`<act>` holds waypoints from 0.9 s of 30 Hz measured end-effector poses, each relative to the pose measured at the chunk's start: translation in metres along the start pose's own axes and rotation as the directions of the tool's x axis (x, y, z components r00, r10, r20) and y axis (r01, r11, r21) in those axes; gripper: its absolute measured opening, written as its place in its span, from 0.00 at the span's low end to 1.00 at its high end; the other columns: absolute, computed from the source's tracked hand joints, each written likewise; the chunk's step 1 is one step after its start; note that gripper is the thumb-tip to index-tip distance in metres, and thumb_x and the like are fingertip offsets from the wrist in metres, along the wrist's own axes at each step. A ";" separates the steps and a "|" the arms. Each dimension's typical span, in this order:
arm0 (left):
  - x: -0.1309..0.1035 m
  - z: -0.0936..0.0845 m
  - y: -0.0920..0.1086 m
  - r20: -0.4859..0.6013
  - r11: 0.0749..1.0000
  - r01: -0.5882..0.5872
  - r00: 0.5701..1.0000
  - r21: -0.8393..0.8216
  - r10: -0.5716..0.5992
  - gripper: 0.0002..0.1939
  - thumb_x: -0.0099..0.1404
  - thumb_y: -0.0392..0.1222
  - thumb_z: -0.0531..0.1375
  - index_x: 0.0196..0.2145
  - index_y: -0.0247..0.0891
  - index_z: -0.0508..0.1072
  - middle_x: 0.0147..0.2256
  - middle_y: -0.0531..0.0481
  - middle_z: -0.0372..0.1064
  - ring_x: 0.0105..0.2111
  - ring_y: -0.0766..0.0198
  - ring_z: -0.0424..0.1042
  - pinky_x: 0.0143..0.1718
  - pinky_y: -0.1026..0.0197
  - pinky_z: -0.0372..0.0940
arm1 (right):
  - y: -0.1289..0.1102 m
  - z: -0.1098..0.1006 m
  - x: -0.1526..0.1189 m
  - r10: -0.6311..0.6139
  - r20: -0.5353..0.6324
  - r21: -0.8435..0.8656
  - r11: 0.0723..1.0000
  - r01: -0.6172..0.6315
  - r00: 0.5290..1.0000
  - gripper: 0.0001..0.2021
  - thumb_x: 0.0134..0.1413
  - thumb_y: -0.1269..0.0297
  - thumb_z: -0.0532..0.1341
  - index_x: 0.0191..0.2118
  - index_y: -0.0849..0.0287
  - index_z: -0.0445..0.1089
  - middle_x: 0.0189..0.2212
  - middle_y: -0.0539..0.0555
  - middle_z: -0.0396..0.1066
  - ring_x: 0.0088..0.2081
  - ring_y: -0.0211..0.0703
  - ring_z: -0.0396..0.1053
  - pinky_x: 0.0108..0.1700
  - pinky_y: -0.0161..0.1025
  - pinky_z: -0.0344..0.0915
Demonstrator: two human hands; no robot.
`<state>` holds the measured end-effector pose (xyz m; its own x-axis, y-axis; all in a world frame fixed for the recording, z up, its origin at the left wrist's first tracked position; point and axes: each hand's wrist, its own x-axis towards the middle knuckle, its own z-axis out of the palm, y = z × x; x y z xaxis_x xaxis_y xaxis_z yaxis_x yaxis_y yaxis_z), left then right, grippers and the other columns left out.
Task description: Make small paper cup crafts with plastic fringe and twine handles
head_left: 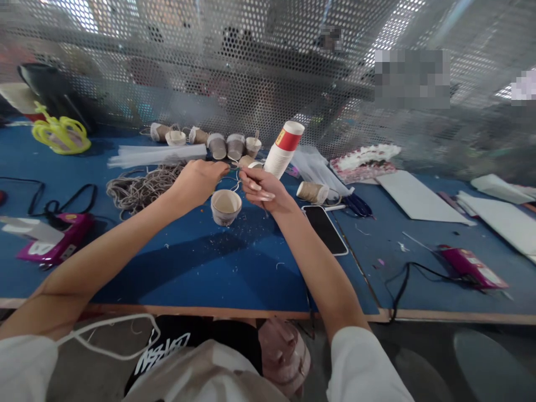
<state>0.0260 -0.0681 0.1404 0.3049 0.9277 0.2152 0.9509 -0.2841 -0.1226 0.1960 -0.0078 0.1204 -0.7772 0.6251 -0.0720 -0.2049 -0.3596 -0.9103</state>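
My left hand (200, 181) is closed in a pinch above the blue table, its fingertips meeting a thin cord (233, 162). Close by on the right, my right hand (263, 188) pinches the same thin cord between thumb and finger, with the other fingers curled. Just below the hands stands a small cord-wrapped cup (226, 207), upright with its pale inside showing. A loop of cord rises behind its rim. Left of it, partly behind my left hand, lies a tangled heap of grey-brown cord (140, 187). A stack of white paper cups (282, 148) leans behind my right hand.
Several wrapped cups (216, 146) line the mesh partition (268, 67). Clear plastic sticks (159, 155) lie left; a phone (324, 230) and wrapped cup (312, 192) lie right. Purple corded devices (56, 240) sit at both sides. A yellow crown-shaped basket (62, 135) stands far left.
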 end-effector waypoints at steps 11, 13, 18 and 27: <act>-0.003 0.012 0.007 -0.070 0.995 0.088 0.993 -0.055 -0.092 0.20 0.72 0.37 0.44 0.56 0.32 0.67 0.38 0.38 0.76 0.39 0.52 0.76 0.36 0.57 0.64 | 0.001 -0.001 0.002 -0.074 -0.068 0.048 0.996 0.077 0.995 0.18 0.69 0.70 0.45 0.26 0.61 0.60 0.14 0.41 0.55 0.10 0.23 0.41 0.12 0.22 0.46; -0.003 0.010 0.004 -0.050 0.998 0.054 0.997 -0.030 -0.056 0.22 0.72 0.38 0.45 0.61 0.32 0.61 0.40 0.37 0.76 0.39 0.51 0.76 0.37 0.56 0.65 | 0.001 -0.007 0.003 -0.099 -0.102 -0.047 0.994 0.094 0.990 0.17 0.69 0.68 0.47 0.27 0.61 0.62 0.14 0.42 0.60 0.09 0.23 0.44 0.11 0.24 0.46; -0.006 0.004 -0.002 -0.081 0.999 0.030 0.996 -0.021 -0.032 0.18 0.72 0.41 0.46 0.48 0.36 0.73 0.35 0.41 0.75 0.38 0.52 0.75 0.38 0.55 0.66 | 0.004 -0.015 0.007 -0.150 -0.138 -0.243 0.964 0.113 0.979 0.16 0.67 0.64 0.52 0.26 0.61 0.63 0.12 0.43 0.63 0.08 0.23 0.44 0.10 0.25 0.45; -0.007 0.012 0.003 -0.199 0.996 0.051 0.978 -0.068 -0.063 0.19 0.71 0.37 0.44 0.33 0.32 0.74 0.31 0.38 0.73 0.37 0.54 0.72 0.34 0.59 0.62 | 0.015 0.006 0.009 -0.167 -0.102 -0.334 0.934 0.124 0.981 0.18 0.64 0.57 0.57 0.25 0.61 0.64 0.13 0.47 0.70 0.06 0.24 0.49 0.09 0.26 0.44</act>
<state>0.0260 -0.0723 0.1265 0.2485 0.8772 0.4107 0.9665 -0.2526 -0.0451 0.1826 -0.0120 0.1088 -0.6671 0.7439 0.0394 -0.0893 -0.0273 -0.9956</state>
